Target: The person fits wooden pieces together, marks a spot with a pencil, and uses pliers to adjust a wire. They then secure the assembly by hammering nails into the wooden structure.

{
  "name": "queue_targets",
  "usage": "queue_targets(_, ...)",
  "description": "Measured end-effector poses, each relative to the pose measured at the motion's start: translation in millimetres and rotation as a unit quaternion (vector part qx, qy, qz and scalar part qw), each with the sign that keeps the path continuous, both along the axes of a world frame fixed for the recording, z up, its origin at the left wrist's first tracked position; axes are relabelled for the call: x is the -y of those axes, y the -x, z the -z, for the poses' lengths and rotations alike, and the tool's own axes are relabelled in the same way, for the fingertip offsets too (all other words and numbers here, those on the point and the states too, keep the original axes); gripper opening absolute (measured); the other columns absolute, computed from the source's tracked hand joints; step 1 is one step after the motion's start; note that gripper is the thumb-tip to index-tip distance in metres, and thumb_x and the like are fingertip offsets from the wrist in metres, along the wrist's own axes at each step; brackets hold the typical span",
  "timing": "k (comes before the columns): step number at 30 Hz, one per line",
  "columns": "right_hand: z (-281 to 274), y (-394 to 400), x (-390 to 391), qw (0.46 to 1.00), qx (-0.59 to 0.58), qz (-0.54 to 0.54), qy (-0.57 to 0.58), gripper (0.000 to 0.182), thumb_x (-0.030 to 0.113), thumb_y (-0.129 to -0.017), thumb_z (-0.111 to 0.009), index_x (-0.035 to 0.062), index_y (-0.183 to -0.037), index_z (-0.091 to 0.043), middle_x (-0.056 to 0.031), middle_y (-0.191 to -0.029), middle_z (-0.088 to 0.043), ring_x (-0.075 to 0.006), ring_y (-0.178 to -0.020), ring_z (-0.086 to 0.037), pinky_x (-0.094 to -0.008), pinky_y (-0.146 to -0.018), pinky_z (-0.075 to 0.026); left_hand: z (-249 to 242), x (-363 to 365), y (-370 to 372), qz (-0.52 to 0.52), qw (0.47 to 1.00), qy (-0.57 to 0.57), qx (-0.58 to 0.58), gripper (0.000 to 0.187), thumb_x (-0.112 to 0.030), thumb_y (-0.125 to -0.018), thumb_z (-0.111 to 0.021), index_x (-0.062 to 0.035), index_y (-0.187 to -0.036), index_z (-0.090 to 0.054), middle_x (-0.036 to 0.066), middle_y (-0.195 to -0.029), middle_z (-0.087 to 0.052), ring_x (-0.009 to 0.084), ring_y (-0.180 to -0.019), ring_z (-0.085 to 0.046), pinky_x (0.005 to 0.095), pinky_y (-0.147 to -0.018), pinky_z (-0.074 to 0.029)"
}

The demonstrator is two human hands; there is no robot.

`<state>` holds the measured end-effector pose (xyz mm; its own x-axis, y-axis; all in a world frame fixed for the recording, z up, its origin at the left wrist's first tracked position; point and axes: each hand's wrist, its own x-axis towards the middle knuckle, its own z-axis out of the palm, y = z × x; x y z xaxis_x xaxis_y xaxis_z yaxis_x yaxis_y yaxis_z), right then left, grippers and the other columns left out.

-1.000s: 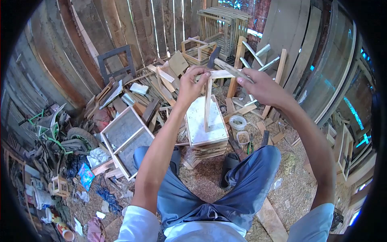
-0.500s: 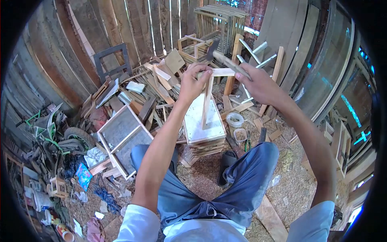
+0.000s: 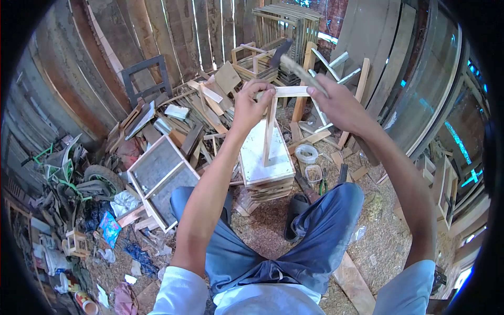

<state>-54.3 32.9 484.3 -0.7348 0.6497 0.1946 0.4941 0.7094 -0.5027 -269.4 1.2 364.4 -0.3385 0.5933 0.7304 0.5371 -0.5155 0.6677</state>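
My left hand [image 3: 252, 105] pinches the top corner of a pale wooden frame piece [image 3: 292, 92]. One strip of the piece runs across toward my right, and an upright strip [image 3: 270, 134] reaches down to a stack of boards with a white top [image 3: 254, 161]. Wrapped round the handle of a hammer [image 3: 300, 72] is my right hand [image 3: 336, 104], its thumb side at the right end of the crosswise strip. The dark hammer head [image 3: 281, 51] points up and away, above the frame piece. My left fingers hide the corner itself.
Scrap wood [image 3: 202, 107] is heaped behind and left. A mesh-backed frame [image 3: 163, 181] leans by my left knee. Two clear plastic tubs [image 3: 306, 154] and pliers [image 3: 324, 181] lie right of the stack. Stacked wooden frames [image 3: 289, 39] stand at the back.
My right hand has shifted slightly upward and right with the hammer, whose head is now higher. My left hand stays at the frame corner.
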Motion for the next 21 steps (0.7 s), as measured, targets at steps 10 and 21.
queue_targets(10, 8, -2, 4, 1.000, 0.021, -0.009, 0.008, 0.029, 0.028, -0.096, -0.047, -0.0014, -0.098, -0.049, -0.0219, -0.083, -0.058, -0.0359, -0.077, -0.058, -0.0435, -0.070, -0.043, 3, 3, 3, -0.001, 1.000, 0.015, 0.025, 0.019, -0.014, -0.079, -0.068, 0.0023, -0.090, -0.066, 0.012, -0.097, -0.064, 0.0232, -0.095, -0.059, 0.0327, -0.089, -0.043)
queue_targets(21, 14, 0, -1, 0.998, 0.041, -0.027, -0.033, 0.029, 0.028, -0.096, -0.047, -0.0011, -0.099, -0.049, -0.0242, -0.080, -0.058, -0.0401, -0.079, -0.059, -0.0456, -0.070, -0.042, -1, 3, -5, -0.010, 1.000, 0.011, 0.014, 0.018, -0.013, -0.079, -0.068, 0.0023, -0.088, -0.067, 0.012, -0.097, -0.064, 0.0237, -0.095, -0.060, 0.0320, -0.087, -0.043)
